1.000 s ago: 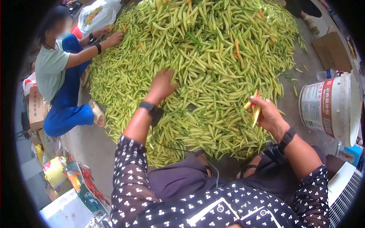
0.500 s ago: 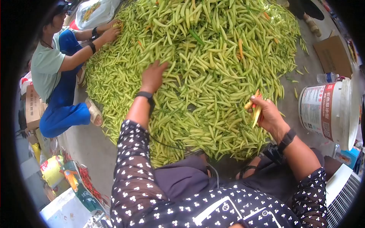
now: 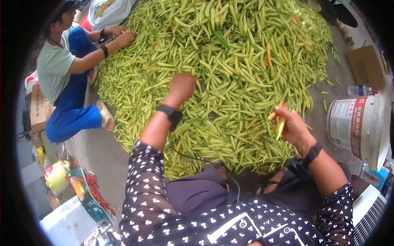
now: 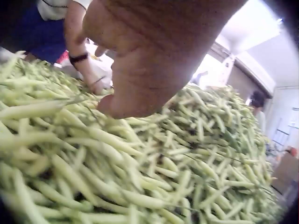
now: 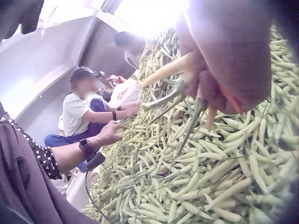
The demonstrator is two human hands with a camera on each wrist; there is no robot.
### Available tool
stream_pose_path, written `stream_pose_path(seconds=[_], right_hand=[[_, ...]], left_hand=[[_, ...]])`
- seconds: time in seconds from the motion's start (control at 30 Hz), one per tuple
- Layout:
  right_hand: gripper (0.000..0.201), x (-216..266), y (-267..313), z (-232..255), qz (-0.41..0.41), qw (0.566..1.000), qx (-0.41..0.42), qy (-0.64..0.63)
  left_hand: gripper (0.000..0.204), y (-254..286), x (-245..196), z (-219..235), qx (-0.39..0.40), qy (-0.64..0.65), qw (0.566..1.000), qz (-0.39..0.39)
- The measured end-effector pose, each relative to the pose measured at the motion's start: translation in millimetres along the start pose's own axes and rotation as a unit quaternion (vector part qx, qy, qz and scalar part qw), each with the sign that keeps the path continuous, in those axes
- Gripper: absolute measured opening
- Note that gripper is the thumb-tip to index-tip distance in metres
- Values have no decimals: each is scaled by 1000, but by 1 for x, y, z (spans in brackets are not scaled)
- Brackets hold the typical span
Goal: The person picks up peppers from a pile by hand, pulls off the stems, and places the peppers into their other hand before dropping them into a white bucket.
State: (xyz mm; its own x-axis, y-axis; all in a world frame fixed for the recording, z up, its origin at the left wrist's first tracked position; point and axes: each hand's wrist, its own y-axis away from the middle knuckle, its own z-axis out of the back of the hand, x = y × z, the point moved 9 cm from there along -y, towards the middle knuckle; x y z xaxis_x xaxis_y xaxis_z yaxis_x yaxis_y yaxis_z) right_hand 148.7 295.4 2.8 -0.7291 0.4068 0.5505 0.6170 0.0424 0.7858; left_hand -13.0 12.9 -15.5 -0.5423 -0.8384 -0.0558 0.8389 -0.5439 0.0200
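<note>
A large heap of pale green chili peppers (image 3: 230, 119) spreads in front of me. My right hand (image 3: 296, 127) grips a small bunch of chili peppers (image 3: 281, 126) over the heap's near right side, some yellow, some orange-red. In the right wrist view their tips and green stems stick out from between the curled fingers, a pale orange chili pepper (image 5: 170, 72) foremost. My left hand (image 3: 182, 88) is close over the middle of the heap, blurred in the head view. Its thumb and fingers stand apart in the left wrist view, with no pepper visible between them.
Another person (image 3: 61, 65) sits at the heap's left edge, both hands at the peppers. A white bucket (image 3: 349, 127) and a cardboard box (image 3: 364, 65) stand on the right. A white plastic bag (image 3: 111, 14) lies at the far left. A cable (image 3: 184, 155) runs from my left wrist.
My left hand first moved left and away over the heap, then came back right and nearer. The right hand keeps its bunch of peppers in about the same place. The view shifted slightly.
</note>
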Motion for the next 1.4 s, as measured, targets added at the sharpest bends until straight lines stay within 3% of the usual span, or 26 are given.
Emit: stream_pose_path(seconds=[0.17,0.3,0.47,0.57,0.63,0.67,0.7,0.73,0.83,0.9,0.93,0.97,1.03,1.1,1.17,1.23,1.27,1.33,1.4], right_hand=[[16,0,9,3,7,1000,-30,0],[14,-7,5,11,-4,999,-40,-6],[14,-7,2,0,-6,1000,-2,4],[14,-10,9,-8,-24,1000,10,10],[15,-17,7,-4,-22,1000,9,9],[16,-20,6,-5,-31,999,25,17],[16,-22,6,-7,-39,998,41,26],[17,-22,7,-11,-37,998,40,22],[16,-18,10,-25,-40,997,61,13],[16,-16,10,-25,-33,997,64,0],[16,-14,9,-24,-27,997,66,-16],[16,-15,9,-23,-25,997,67,-14],[17,-14,8,-18,-15,998,62,-7],[17,-13,6,-13,-11,998,69,-9],[17,-11,6,-5,1,999,45,-19],[18,-8,6,-3,5,999,35,-22],[18,-9,5,-1,3,999,36,-21],[20,-10,3,0,1,999,36,-19],[20,-8,3,-2,1,999,35,-21]], left_hand=[[16,-11,-9,-49,30,-37,999,25],[11,-15,-7,-51,28,-5,996,86],[10,-15,-16,-62,79,-30,995,58],[9,-3,-46,-38,70,56,996,26],[14,4,-71,-16,143,255,955,51],[14,5,-84,-4,145,255,955,50],[18,7,-99,-1,179,420,885,92],[22,9,-118,3,205,570,785,132],[26,7,-169,22,229,611,751,104],[30,5,-195,22,224,693,683,50],[32,6,-196,19,245,697,672,50],[32,4,-192,18,243,697,673,49],[32,-6,-162,26,202,597,774,55],[35,-23,-86,19,60,457,876,139],[42,-23,-1,8,-103,328,912,226],[57,-21,53,-2,-138,169,934,282],[57,-19,58,-7,-139,169,934,283],[60,-22,51,-30,-11,231,939,256],[55,-6,12,-30,-13,239,948,211]])
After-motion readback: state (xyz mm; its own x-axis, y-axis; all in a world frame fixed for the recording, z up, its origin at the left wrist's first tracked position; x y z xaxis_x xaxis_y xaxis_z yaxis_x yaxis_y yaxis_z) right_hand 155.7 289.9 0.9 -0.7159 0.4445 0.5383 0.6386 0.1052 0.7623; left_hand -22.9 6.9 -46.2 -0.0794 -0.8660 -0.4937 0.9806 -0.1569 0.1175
